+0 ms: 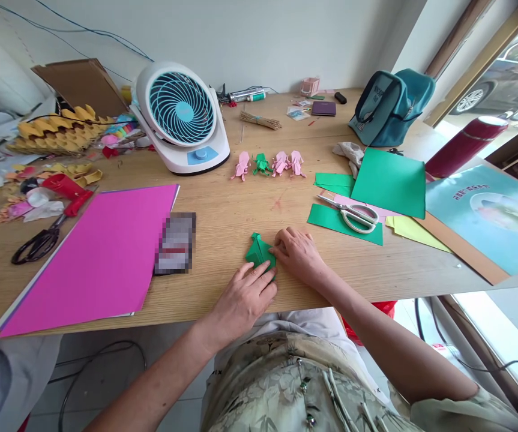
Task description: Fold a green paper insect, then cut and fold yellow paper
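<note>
both hands (245, 295) (298, 255) press a small, creased green paper fold (259, 250).

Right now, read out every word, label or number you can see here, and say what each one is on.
Nothing reads clearly.
Teal bag: white print on its front, too small to read.
Poster: a short row of reddish characters, too blurred to read.
Card beside the pink sheet: blurred out, unreadable.
Folded green paper: no print shows.
</note>
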Action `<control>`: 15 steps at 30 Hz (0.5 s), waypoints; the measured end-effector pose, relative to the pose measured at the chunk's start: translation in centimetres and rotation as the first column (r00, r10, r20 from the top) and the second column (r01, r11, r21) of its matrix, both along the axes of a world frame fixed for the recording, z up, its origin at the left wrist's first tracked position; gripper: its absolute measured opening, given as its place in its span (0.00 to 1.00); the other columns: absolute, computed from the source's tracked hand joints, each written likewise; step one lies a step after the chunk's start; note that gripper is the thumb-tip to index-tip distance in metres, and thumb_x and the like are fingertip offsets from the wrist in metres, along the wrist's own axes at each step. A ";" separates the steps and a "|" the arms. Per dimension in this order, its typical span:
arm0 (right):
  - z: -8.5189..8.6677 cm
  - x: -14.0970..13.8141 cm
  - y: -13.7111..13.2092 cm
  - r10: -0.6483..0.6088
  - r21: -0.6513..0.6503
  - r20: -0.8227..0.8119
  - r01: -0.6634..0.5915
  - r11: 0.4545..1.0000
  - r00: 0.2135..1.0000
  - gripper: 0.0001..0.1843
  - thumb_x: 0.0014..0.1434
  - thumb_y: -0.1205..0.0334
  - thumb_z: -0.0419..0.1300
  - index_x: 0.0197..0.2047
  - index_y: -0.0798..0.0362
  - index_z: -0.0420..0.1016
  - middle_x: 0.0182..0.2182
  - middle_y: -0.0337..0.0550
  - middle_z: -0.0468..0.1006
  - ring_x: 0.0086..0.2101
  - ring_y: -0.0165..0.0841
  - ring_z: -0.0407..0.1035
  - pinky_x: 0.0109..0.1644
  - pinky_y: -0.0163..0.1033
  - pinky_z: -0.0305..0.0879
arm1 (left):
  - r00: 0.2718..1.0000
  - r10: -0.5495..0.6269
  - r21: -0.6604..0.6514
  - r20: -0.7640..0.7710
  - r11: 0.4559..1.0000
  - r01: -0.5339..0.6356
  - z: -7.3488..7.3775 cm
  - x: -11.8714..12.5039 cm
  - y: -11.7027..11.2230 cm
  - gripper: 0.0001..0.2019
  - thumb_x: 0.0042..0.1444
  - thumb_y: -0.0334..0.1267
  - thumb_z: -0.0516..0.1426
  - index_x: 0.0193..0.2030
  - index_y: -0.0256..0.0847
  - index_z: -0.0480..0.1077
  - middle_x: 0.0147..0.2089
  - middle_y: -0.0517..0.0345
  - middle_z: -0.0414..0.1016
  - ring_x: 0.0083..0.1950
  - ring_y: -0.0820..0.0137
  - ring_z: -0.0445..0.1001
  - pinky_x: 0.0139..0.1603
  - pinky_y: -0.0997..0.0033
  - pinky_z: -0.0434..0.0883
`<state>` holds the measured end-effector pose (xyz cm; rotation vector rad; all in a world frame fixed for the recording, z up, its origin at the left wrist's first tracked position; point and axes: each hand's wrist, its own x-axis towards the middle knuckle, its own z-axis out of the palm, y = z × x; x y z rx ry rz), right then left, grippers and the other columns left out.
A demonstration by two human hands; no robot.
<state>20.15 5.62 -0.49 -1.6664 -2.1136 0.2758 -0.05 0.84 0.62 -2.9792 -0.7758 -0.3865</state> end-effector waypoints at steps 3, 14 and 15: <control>0.1 0.0 -0.6 0.014 -0.004 0.019 -0.014 1.000 1.000 0.10 0.64 0.55 0.60 0.43 0.51 0.69 0.41 0.48 0.75 0.43 0.42 0.70 0.47 0.45 0.58 | 1.000 -0.001 -0.013 -0.005 1.000 0.001 0.1 -0.2 0.1 0.11 0.67 0.33 0.51 0.52 0.37 0.70 0.63 0.47 0.71 0.68 0.57 0.63 0.66 0.46 0.62; 0.7 0.6 -1.3 0.358 0.095 0.023 -0.359 0.929 0.933 0.19 0.67 0.61 0.56 0.60 0.52 0.68 0.55 0.54 0.72 0.53 0.43 0.65 0.55 0.49 0.62 | 0.997 -0.018 0.004 0.072 1.000 0.018 -0.2 -0.5 0.2 0.13 0.65 0.32 0.52 0.55 0.36 0.71 0.61 0.46 0.73 0.69 0.58 0.63 0.65 0.54 0.67; 0.7 0.7 -1.2 0.433 0.103 0.039 -0.435 0.894 0.900 0.18 0.68 0.64 0.53 0.60 0.53 0.68 0.57 0.54 0.72 0.54 0.42 0.66 0.56 0.48 0.62 | 0.997 -0.019 0.009 0.078 1.000 0.018 -0.3 -0.6 0.1 0.14 0.65 0.32 0.52 0.55 0.35 0.71 0.61 0.46 0.72 0.69 0.58 0.62 0.66 0.55 0.67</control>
